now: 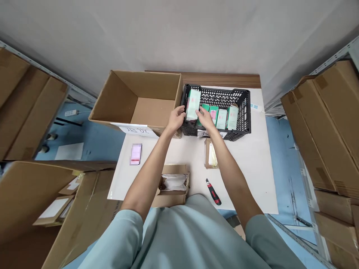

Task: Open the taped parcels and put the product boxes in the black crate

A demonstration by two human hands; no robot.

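My left hand point(176, 118) is at the left rim of a black plastic crate point(245, 112), fingers apart and slightly bent beside a pale mint-green carton point(193, 104). That carton rises higher than its neighbours at the crate's left end. My right hand point(206, 118) reaches over the front rim, with its fingertips on the carton's right edge; its lower fingers are partly hidden. Further right in the crate stand several green and white cartons point(221, 118). A white paper label point(203, 133) hangs on the crate's front, partly covered by my right forearm.
Left of the crate stands an open cardboard box point(153, 110) with a handwritten sign point(137, 129). On the white tabletop lie a blurred purple item point(136, 154), an opened small box point(174, 183), a taped parcel point(210, 154) and a utility knife point(213, 192). Large cartons point(322, 127) flank the table.
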